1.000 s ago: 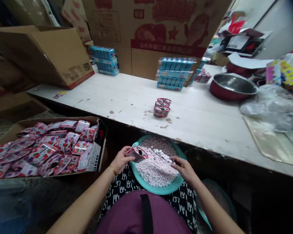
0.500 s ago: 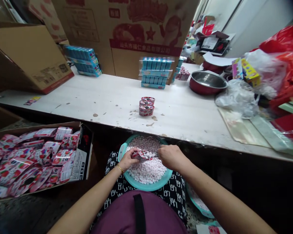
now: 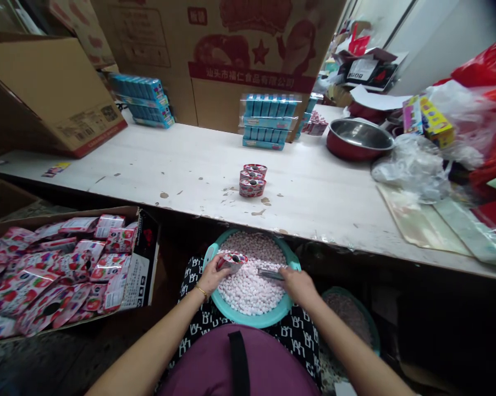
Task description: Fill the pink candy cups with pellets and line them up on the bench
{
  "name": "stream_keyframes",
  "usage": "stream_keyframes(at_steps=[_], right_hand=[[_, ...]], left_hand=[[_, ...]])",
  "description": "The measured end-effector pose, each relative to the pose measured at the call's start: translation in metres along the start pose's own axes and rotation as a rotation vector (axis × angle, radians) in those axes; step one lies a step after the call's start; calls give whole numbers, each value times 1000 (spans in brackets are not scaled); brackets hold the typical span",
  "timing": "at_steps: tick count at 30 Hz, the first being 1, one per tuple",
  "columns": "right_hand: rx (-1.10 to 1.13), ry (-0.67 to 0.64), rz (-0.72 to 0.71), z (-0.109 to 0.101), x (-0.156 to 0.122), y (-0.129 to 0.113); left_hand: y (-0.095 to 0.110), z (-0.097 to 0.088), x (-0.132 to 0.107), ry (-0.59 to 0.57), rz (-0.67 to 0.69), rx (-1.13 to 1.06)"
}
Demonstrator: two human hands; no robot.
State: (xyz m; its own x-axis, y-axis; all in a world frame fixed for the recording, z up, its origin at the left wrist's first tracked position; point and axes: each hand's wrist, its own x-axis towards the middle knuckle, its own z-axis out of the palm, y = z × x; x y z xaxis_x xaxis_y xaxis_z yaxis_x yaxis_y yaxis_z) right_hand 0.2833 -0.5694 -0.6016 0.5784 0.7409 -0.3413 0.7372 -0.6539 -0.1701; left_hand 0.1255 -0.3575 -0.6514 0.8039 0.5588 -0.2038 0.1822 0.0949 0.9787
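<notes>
Seen from the person's head, two bare forearms reach over one teal plastic basin on the person's lap, heaped with small pale pink-and-white candies. The left hand is closed around one small red-and-white packet, just above the candies. The right hand grips one narrow metal scoop, which lies over the candies near the packet without touching it. Ahead, the white tabletop carries a stack of three round red-and-white containers, two stacks of shrink-wrapped blue boxes, and one steel bowl with a red outside. Beside the left hand, one cardboard box holds many red-and-white pouches, too many to count. Low on the right sits a second teal basin, filled with something greyish pink.
</notes>
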Motion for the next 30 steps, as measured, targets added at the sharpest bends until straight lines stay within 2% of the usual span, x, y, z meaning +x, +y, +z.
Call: stream_keyframes(at_steps=[2,4,7,10,14,18,21,24,27,30], right_hand=[[83,1,10,34,15,-18],[157,20,19,56,27,-33],[294,35,30,67,35,-36],[419,41,19,63,33,-20],[521,65,-31,43,20,4],[583,108,-127,1,1,15],[505,121,-190,-37,-12,11],[257,97,-213,-67,-19,-5],[-31,62,-201,-85,-22,-29],[-215,58,-213,-93,-24,-51]], left_hand=[[-8,13,2,45,-24,-45],[-13,26,2,65,-47,-131],[-7,37,-3,37,-76,-285],[8,31,-10,-17,-84,-374],[25,3,-15,48,21,-250],[24,-15,-13,85,86,25],[19,-9,-10,80,143,134],[15,6,-8,20,194,150],[13,17,-8,-23,225,149],[12,20,-9,-40,216,148]])
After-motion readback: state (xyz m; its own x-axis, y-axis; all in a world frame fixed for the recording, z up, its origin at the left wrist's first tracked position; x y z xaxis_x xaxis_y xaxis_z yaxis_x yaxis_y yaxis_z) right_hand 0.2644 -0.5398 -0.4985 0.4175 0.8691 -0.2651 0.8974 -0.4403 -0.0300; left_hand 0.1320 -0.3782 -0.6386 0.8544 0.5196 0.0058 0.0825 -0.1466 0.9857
